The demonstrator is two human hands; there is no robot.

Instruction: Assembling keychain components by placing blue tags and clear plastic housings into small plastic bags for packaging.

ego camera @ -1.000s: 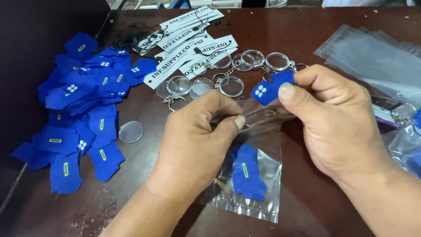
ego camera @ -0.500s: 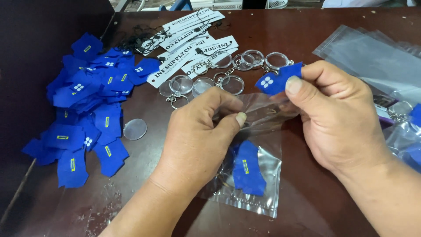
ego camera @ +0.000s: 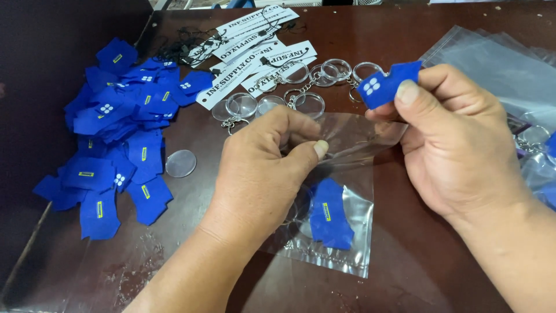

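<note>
The clear bag (ego camera: 341, 191) lies on the brown table (ego camera: 417, 266), its mouth lifted toward the top. One blue cutout (ego camera: 330, 214) already sits inside, low in the bag.

The left hand (ego camera: 260, 174) pinches the bag's near lip between thumb and fingers, apparently to hold the mouth apart. The right hand (ego camera: 457, 139) pinches a second blue piece (ego camera: 385, 84) between thumb and forefinger, just above and right of the opening; its lower fingers seem to touch the far lip, though that contact is partly hidden.

A heap of blue pieces (ego camera: 116, 133) lies to the left, well apart from the bag. A loose clear disc (ego camera: 180, 163) rests beside it. Clear keyrings (ego camera: 301, 87) and white tags (ego camera: 255, 40) lie behind the bag. A stack of empty bags (ego camera: 498, 64) sits at right.
</note>
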